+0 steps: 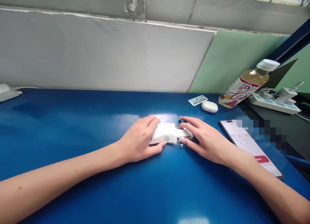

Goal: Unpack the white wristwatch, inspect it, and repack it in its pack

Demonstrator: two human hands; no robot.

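Note:
A small white box (164, 133) with printed labels and a square code lies on the blue table (84, 127) in the middle of the view. My left hand (141, 140) wraps around its left end, thumb along the near side and fingers over the top. My right hand (205, 138) grips the box's right end, where a clear plastic wrap (185, 137) sticks out between thumb and fingers. Both forearms rest low over the table.
A phone (252, 146) showing a timer lies right of my right hand. Behind it are a white earbud case (209, 106), a small card (198, 100), a tilted drink bottle (249, 83) and a power strip with a charger (276, 101). A white panel stands behind the table.

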